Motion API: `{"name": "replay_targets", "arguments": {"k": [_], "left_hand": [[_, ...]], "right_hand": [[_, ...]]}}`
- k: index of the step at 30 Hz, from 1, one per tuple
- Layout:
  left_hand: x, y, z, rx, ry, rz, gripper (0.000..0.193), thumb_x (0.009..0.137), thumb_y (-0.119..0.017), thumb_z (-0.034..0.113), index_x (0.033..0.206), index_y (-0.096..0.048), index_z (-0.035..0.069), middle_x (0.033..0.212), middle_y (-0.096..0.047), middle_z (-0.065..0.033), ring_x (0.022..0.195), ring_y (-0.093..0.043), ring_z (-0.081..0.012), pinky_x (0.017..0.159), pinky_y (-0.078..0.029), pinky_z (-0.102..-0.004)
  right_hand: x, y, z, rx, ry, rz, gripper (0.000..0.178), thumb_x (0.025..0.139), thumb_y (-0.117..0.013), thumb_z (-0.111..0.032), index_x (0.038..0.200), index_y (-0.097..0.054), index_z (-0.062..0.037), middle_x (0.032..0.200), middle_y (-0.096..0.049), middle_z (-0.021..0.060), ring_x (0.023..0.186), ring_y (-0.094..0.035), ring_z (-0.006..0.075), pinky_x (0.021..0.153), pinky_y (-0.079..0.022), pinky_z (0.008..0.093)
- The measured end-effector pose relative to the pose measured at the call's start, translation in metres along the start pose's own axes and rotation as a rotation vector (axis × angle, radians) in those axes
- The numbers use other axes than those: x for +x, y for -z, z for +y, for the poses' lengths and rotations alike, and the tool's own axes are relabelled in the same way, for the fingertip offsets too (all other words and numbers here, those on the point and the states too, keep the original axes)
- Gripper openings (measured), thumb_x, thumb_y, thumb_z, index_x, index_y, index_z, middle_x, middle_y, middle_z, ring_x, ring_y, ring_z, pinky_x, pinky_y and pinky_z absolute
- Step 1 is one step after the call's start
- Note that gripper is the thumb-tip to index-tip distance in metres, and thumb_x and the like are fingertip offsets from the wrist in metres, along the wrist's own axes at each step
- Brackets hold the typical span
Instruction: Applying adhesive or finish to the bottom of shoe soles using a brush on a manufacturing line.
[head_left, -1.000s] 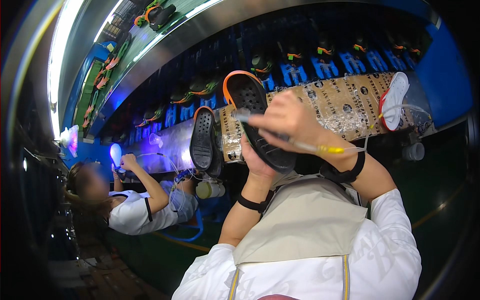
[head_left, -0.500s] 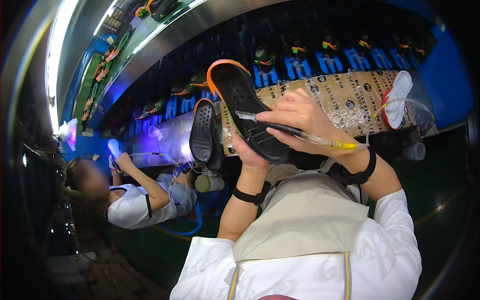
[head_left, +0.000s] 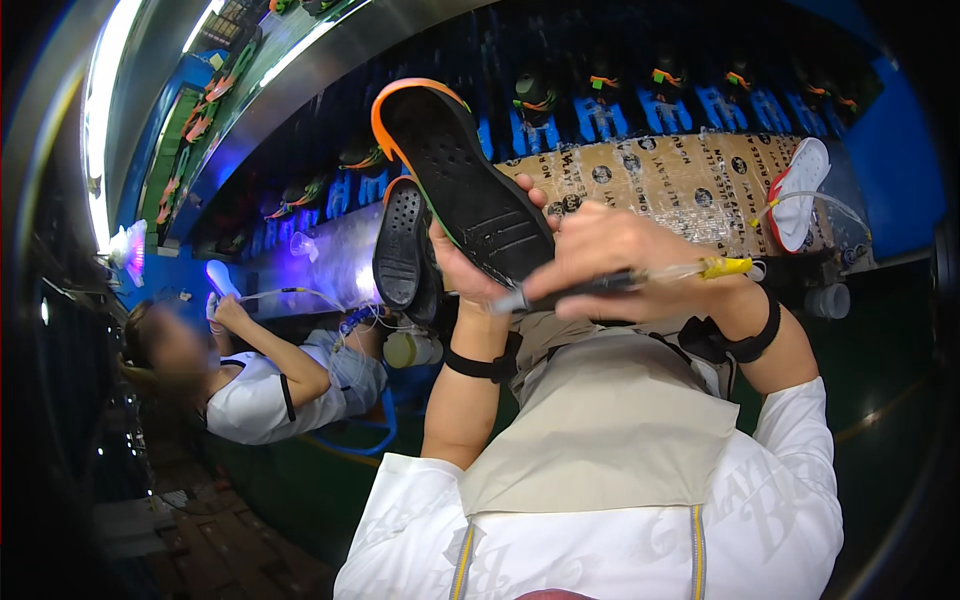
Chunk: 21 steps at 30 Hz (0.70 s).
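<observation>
My left hand [head_left: 462,270] is closed round the lower half of a black shoe sole [head_left: 462,185] with an orange and green rim, its thumb on one side and fingertips on the other. The sole is tilted, its heel end pointing up and left, and wet shiny streaks show on its lower inner face. In my right hand [head_left: 615,255], somewhat blurred, is a dark-handled brush [head_left: 585,290] with a clear tube and yellow fitting behind it. The brush's pale tip is near my left wrist, beside the sole's lower end. Next to the held sole, more black soles [head_left: 400,250] stand at the bench edge.
Printed cardboard [head_left: 640,185] covers part of the bench. At right lies a white sole [head_left: 800,195] with a red rim and a tube across it. Blue racks [head_left: 600,115] line the back. A co-worker [head_left: 280,385] at left holds a whitish sole.
My right hand has drawn the brush down from the middle of the sole to beside its lower end. The sole has shifted slightly up and left, and fingertips of my left hand now show.
</observation>
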<state>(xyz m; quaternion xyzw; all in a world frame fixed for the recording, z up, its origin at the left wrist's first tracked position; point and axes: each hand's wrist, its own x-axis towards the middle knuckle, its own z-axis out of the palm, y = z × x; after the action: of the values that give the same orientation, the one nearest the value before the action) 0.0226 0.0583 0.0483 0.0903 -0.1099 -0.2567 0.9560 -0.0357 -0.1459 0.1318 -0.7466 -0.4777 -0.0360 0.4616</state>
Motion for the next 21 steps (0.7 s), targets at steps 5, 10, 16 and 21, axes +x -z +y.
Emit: {"name": "replay_targets", "arguments": {"k": [5,10,16,21], "left_hand": [[0.008,-0.004,0.011,0.127,0.019,-0.026,0.083,0.094,-0.054,0.066,0.146,-0.052,0.001,0.139,-0.058,-0.0236,0.124,-0.06,-0.0375,0.103,-0.055,-0.0559],[0.017,-0.01,0.021,0.121,0.101,-0.127,0.089,0.093,-0.051,0.07,0.148,-0.049,0.0,0.141,-0.058,-0.0247,0.125,-0.061,-0.0392,0.102,-0.055,-0.0603],[0.03,-0.02,0.03,0.279,0.175,-0.104,0.093,0.095,-0.046,0.069,0.151,-0.045,-0.004,0.139,-0.057,-0.0323,0.121,-0.065,-0.0457,0.099,-0.058,-0.0603],[0.041,-0.026,0.037,0.378,0.268,-0.177,0.086,0.1,-0.04,0.06,0.153,-0.043,-0.008,0.141,-0.056,-0.0363,0.122,-0.065,-0.0469,0.102,-0.056,-0.0592]], "right_hand": [[0.002,0.008,-0.006,-0.16,-0.079,-0.039,0.028,0.089,-0.082,-0.017,0.116,-0.078,-0.0122,0.094,-0.073,0.0036,0.094,-0.065,0.0235,0.086,-0.045,0.0393],[-0.001,0.009,-0.004,-0.148,-0.136,0.138,0.029,0.088,-0.083,-0.014,0.117,-0.079,-0.0109,0.088,-0.071,0.003,0.086,-0.063,0.0234,0.084,-0.045,0.0403],[-0.001,0.021,-0.01,0.09,-0.06,-0.112,0.031,0.086,-0.082,-0.01,0.117,-0.078,-0.0092,0.087,-0.07,0.0066,0.082,-0.062,0.025,0.082,-0.045,0.0387],[-0.005,0.024,-0.006,-0.166,-0.108,0.025,0.031,0.085,-0.083,-0.011,0.116,-0.078,-0.0102,0.085,-0.068,0.0073,0.081,-0.063,0.0279,0.082,-0.048,0.0415]]}}
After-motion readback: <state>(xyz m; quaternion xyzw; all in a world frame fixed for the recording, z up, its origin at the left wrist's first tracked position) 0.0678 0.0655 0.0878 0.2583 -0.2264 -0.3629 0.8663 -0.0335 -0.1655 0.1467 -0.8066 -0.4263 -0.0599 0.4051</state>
